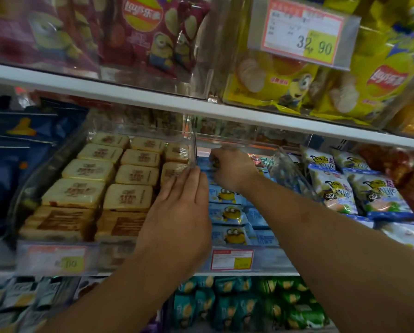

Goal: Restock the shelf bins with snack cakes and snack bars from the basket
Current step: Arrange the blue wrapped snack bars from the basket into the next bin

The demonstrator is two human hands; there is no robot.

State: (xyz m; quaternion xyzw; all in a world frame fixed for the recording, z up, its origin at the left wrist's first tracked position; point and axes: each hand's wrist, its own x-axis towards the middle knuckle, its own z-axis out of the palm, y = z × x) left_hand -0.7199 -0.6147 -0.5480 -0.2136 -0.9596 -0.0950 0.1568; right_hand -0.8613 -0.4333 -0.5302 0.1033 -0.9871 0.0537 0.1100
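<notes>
The right hand (pixel 230 168) curls its fingers on a blue snack pack (pixel 207 167) far in the right bin (pixel 268 259). The left hand (pixel 177 212) lies flat, fingers straight, along the divider (pixel 195 150). These packs look light, soft and slippery; hold them by the edges.

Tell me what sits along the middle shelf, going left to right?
Dark blue bags → clear bin of tan snack cakes → left hand on the divider → right hand reaching into the blue Minion packs → white and blue panda packs → orange bags.
</notes>
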